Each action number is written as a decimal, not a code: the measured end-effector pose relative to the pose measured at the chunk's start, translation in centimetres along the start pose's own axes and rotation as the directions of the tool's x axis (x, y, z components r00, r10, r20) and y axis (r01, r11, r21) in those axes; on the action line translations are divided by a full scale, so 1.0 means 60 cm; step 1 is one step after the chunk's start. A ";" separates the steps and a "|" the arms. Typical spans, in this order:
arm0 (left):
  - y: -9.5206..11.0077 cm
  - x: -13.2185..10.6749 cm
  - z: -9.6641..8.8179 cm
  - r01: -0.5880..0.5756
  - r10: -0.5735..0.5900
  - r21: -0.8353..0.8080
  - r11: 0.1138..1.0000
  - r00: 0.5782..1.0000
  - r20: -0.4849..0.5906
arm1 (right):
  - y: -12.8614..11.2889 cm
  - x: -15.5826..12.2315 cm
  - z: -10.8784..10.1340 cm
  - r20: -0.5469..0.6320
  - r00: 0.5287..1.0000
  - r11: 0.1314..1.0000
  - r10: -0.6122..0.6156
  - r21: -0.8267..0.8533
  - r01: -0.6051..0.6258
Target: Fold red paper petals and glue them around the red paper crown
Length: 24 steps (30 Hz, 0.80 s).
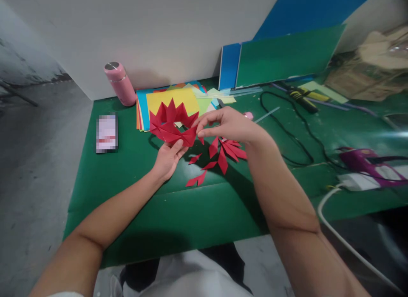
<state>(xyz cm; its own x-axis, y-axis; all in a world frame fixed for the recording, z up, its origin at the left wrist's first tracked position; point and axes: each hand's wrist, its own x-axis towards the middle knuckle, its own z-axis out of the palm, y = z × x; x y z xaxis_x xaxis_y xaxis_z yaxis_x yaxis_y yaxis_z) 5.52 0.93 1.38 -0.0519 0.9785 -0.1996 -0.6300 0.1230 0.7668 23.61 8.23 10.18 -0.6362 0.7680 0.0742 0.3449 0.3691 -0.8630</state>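
A ring of folded red paper (168,129) with pointed tips is held above the green table. My left hand (168,161) grips its lower front edge, thumb on the outside and fingers beneath. At the ring's right side my right hand (219,124) pinches the paper between thumb and fingertips. Below the hands, several loose folded red paper pieces (223,161) lie on the table, some in a fanned pile under the right wrist, which hides part of it.
Coloured paper sheets (143,107) are stacked behind the ring, near a pink bottle (123,86). A blurred-out phone-sized object (107,133) lies left. To the right are a black cable (293,135), a yellow-black tool (301,99), a purple device (366,161) and a white plug (358,182).
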 end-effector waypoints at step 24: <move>-0.013 -0.003 -0.003 -0.121 0.127 0.112 0.986 0.990 -0.052 | -0.017 0.012 0.064 -0.460 0.885 0.985 0.070 0.171 0.011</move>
<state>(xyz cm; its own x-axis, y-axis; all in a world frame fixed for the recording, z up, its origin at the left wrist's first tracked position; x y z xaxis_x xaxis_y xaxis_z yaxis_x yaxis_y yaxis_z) 5.88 0.63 0.72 -0.1720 0.9762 -0.1318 -0.5284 0.0215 0.8487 20.15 6.38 9.22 -0.2216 0.9464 0.2350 0.2148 0.2825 -0.9349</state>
